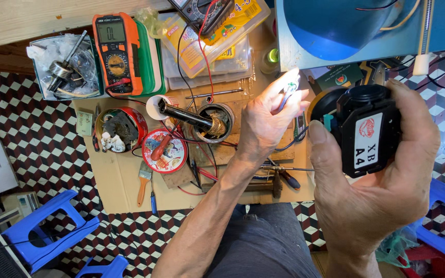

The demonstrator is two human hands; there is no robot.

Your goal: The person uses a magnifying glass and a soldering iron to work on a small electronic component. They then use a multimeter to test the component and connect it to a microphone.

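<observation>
My right hand (387, 180) grips a black plastic motor housing (369, 126) with a white sticker on its side, held up close to the camera at the right. My left hand (271, 116) reaches forward over the work board and pinches a thin wire (288, 92) with a small green part at its tip between thumb and fingers. Dark wires run from that pinch towards the black housing. Below the left hand lies a wooden-handled hammer (263, 185) beside a screwdriver (284, 175).
On the cardboard-covered board (124, 185) stand an orange multimeter (117, 54) with red and black leads, a soldering iron in a round metal stand (209, 122), a red tin (122, 128), a round lid (165, 150) and a small brush (144, 180). Blue stools (47, 226) sit on the checkered floor.
</observation>
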